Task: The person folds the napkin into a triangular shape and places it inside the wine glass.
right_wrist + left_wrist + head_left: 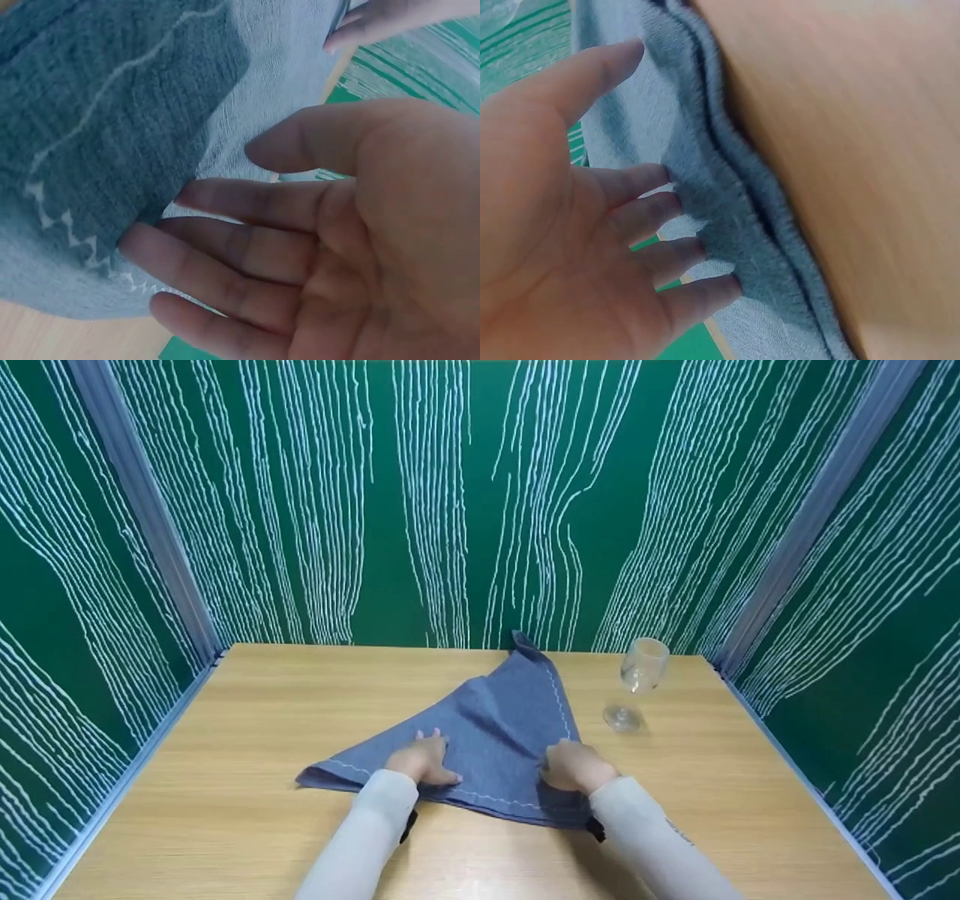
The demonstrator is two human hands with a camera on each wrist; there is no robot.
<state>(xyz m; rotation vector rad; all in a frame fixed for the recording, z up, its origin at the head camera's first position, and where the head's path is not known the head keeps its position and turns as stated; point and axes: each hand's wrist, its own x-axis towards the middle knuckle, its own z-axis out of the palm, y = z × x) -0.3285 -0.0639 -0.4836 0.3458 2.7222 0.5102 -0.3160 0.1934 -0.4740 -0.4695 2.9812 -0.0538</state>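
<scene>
A blue-grey cloth napkin (495, 727) with wavy white stitching along its edges lies folded into a rough triangle on the table. My left hand (427, 760) rests on it near the front folded edge, fingers spread. In the left wrist view, the fingertips of that hand (592, 225) touch the cloth beside its doubled edge (735, 180). Over the right part of the napkin is my right hand (576, 766). The right wrist view has its fingers (247, 247) loosely bent, fingertips against the stitched cloth (127, 135), thumb apart. A crease runs up from this hand.
A stemmed glass (643, 667) stands upright on the right of the wooden table (247, 840), beyond my right hand. Green panels (480, 510) with white streaks enclose the table's back and sides. The napkin's far corner (525, 641) reaches the back edge.
</scene>
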